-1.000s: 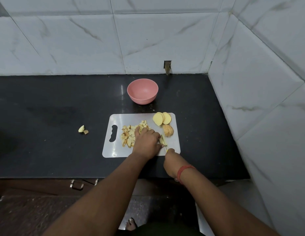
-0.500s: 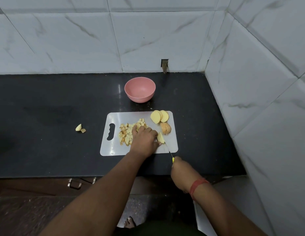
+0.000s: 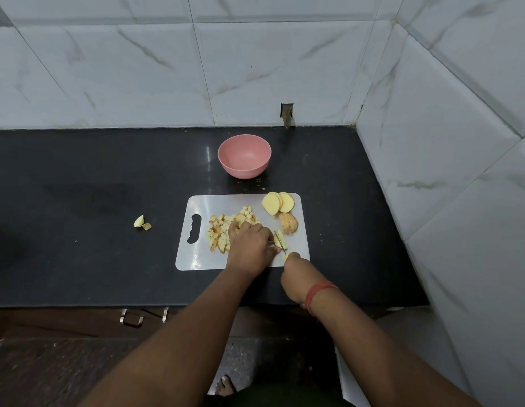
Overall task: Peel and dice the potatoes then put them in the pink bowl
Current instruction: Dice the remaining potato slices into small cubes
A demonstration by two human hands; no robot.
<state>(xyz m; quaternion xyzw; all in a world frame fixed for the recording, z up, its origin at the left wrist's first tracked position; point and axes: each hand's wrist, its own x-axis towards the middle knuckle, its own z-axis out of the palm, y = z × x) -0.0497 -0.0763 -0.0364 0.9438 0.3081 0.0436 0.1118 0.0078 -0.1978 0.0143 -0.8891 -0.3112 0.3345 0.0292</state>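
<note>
pale potato strip (image 3: 280,238) lies lengthwise beside knife (image 3: 282,246).

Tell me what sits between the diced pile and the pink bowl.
In the head view, only bare cutting board and black counter separate the diced pile from the pink bowl.
</note>
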